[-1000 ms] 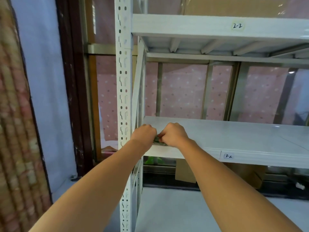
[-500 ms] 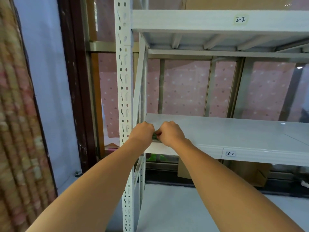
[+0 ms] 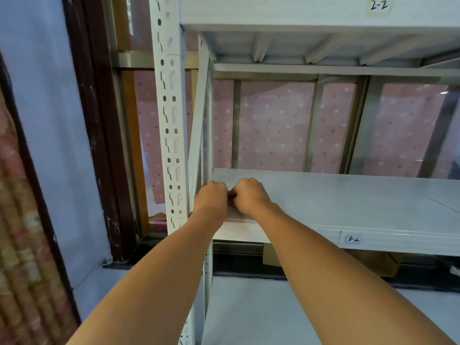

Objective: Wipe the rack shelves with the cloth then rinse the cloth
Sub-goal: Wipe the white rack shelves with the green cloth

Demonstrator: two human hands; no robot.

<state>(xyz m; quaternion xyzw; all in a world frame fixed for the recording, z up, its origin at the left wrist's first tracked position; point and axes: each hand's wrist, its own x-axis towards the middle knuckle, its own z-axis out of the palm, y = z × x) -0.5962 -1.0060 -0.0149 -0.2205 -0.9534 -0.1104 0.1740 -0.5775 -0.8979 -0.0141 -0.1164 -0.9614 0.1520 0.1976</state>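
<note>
A white metal rack fills the view. Its middle shelf [image 3: 348, 202], labelled 3-2, runs across the right half. My left hand [image 3: 212, 195] and my right hand [image 3: 250, 195] are both fisted side by side at that shelf's front left corner, knuckles touching. The cloth [image 3: 232, 195] is almost wholly hidden between and under the fists; only a thin dark sliver shows in the gap. Above, the underside of the shelf labelled 2-2 [image 3: 323, 13] spans the top.
The rack's perforated white upright [image 3: 169, 125] stands just left of my hands, with a diagonal brace [image 3: 199, 125] behind it. A window with pink dotted covering [image 3: 273, 125] lies behind the shelf. A dark door frame [image 3: 99, 145] and patterned curtain [image 3: 22, 245] are at left. Cardboard [image 3: 373, 262] sits under the shelf.
Both fists have slid a little farther back onto the shelf from its front lip. The green of the cloth seen between them earlier is now nearly covered. The camera has tilted.
</note>
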